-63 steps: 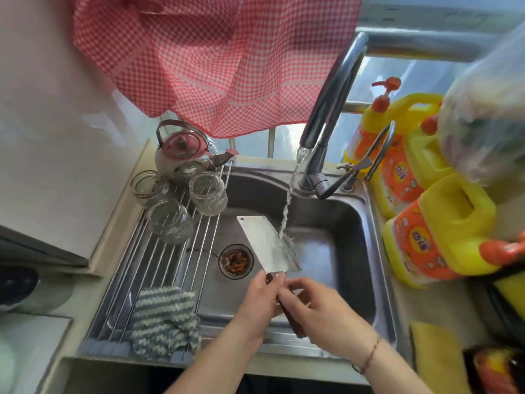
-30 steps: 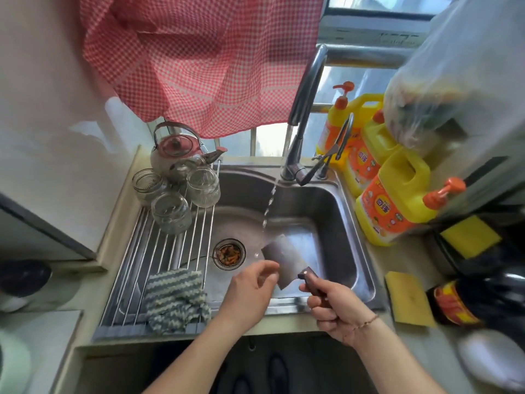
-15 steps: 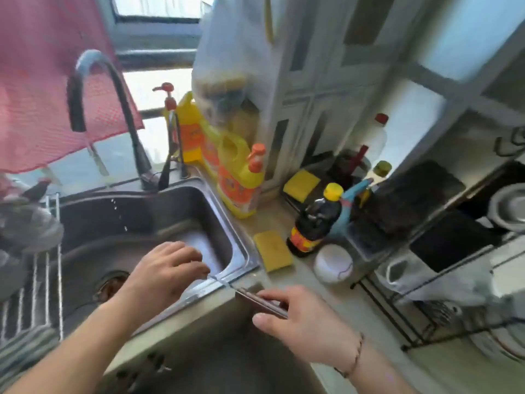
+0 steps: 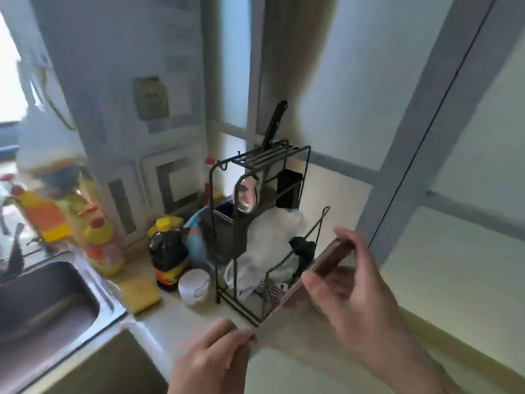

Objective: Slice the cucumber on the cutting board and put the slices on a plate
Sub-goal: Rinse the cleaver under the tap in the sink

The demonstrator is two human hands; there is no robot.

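My right hand (image 4: 358,291) grips the brown handle of a cleaver (image 4: 312,275), held edge-on over the counter in front of a black wire rack (image 4: 255,223). The blade end runs down-left to my left hand (image 4: 216,356), whose fingers touch the blade tip. Motion blur softens the picture. No cucumber, cutting board or plate is in view.
The steel sink (image 4: 45,302) lies at lower left. Yellow detergent jugs (image 4: 99,245), a dark sauce bottle (image 4: 167,251), a yellow sponge (image 4: 140,291) and a white cup (image 4: 194,285) crowd the counter beside the rack. A black-handled knife (image 4: 274,123) stands in the rack's top.
The view has swung right from the sink to the counter and rack. The cleaver left the running water and moved right, still in my right hand, my left fingers at its blade.
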